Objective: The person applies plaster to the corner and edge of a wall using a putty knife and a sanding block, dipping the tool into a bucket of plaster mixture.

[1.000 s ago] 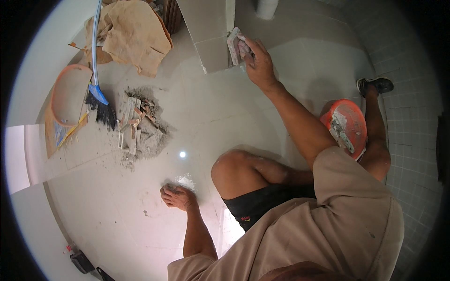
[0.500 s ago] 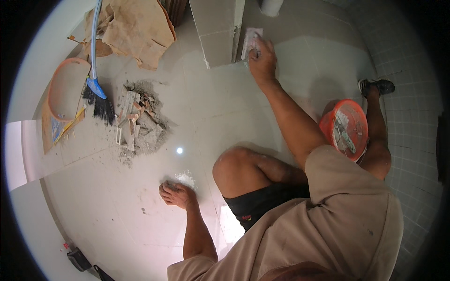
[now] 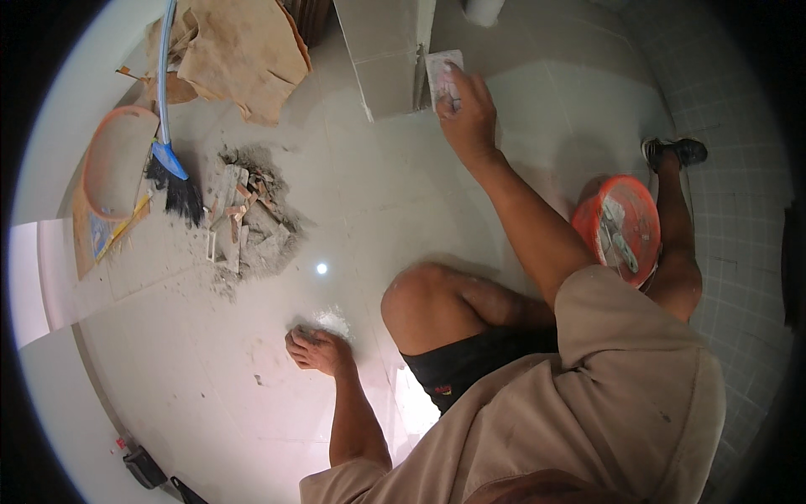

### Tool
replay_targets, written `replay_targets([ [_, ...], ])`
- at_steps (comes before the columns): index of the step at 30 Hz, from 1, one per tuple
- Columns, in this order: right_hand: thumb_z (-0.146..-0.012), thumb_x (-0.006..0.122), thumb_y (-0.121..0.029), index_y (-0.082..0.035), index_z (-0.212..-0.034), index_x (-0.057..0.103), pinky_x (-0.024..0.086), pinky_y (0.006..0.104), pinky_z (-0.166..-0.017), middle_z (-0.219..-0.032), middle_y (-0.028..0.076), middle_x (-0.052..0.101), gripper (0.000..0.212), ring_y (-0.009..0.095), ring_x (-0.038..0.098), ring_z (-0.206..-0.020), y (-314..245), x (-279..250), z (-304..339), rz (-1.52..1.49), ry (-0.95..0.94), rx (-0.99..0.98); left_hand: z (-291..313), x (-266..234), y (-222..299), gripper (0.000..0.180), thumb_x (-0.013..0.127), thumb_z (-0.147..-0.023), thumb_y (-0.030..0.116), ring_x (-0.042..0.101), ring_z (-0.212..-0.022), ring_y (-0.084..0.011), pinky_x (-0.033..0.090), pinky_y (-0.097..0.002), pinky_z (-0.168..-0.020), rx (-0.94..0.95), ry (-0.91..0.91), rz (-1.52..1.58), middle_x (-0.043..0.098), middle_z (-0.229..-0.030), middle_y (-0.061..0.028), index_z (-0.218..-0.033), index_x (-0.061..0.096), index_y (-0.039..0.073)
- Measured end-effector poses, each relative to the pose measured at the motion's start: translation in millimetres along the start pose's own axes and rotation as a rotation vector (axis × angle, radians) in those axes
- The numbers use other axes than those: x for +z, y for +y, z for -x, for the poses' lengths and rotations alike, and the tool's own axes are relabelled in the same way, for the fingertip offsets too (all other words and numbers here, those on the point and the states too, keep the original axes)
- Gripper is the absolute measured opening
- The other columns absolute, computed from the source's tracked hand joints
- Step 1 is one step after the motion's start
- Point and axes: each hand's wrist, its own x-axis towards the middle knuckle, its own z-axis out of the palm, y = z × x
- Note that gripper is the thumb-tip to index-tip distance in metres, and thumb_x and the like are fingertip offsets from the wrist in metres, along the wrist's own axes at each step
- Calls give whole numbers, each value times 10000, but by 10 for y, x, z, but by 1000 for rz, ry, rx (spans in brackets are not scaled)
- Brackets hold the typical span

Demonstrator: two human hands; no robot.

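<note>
My right hand (image 3: 472, 111) is closed on a flat, rectangular pinkish-white float (image 3: 442, 64), smeared with pale material. The float lies close against the edge of a tiled wall end (image 3: 424, 50) that rises at the top middle. Down on the left, my left hand (image 3: 317, 349) rests at the tiled floor with its fingers curled in. Something greyish shows by those fingers, too small to make out. A patch of white powder (image 3: 334, 321) lies on the floor right beside this hand.
An orange-red bucket (image 3: 598, 220) with a scraper (image 3: 621, 250) inside stands by my right leg. At left are a rubble heap (image 3: 252, 214), a broom (image 3: 172, 160) and an orange basin (image 3: 96, 172). Brown cardboard (image 3: 239, 59) lies farther back; a tiled wall borders the right.
My right hand and the float have shifted slightly left, closer to the wall end. The left hand stays in the same place.
</note>
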Motion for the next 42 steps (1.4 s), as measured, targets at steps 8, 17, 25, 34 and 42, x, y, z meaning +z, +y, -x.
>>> replay_targets([
  [8, -824, 672, 25, -87, -1366, 619, 537, 385, -677, -979, 142, 606, 556, 291, 624, -802, 68, 36, -171, -38, -15, 37, -2, -28, 70, 500, 448, -907, 292, 398, -1385, -320, 273, -526, -1153, -5, -21, 18, 474, -1439, -109, -1361, 496, 90],
  [17, -829, 692, -22, -106, -1352, 607, 546, 439, -727, -969, 152, 604, 537, 343, 612, -819, -111, 35, -369, -60, 42, -47, -11, -16, 17, 493, 462, -912, 294, 405, -1381, -323, 284, -526, -1148, -3, 4, 3, 482, -1432, -108, -1358, 500, 89],
  [25, -826, 688, -38, -119, -1341, 604, 542, 474, -761, -985, 150, 593, 529, 363, 618, -869, -248, -90, -295, -105, -9, 36, 24, -56, 10, 490, 466, -910, 277, 398, -1394, -322, 289, -519, -1148, 3, -19, -7, 464, -1452, -119, -1360, 500, 85],
  [34, -814, 713, -29, -127, -1340, 595, 540, 480, -766, -1001, 138, 587, 547, 363, 618, -907, -165, -92, -22, -33, -91, 68, -4, 19, -35, 479, 482, -903, 245, 396, -1395, -327, 294, -527, -1142, -2, 31, 18, 466, -1451, -124, -1356, 501, 90],
  [42, -831, 708, -29, -115, -1339, 609, 549, 452, -787, -1005, 139, 586, 525, 365, 621, -947, -370, -223, -607, -2, -23, -30, 8, -55, 40, 473, 481, -899, 248, 405, -1385, -329, 286, -528, -1146, -2, 21, 34, 479, -1431, -116, -1343, 505, 90],
])
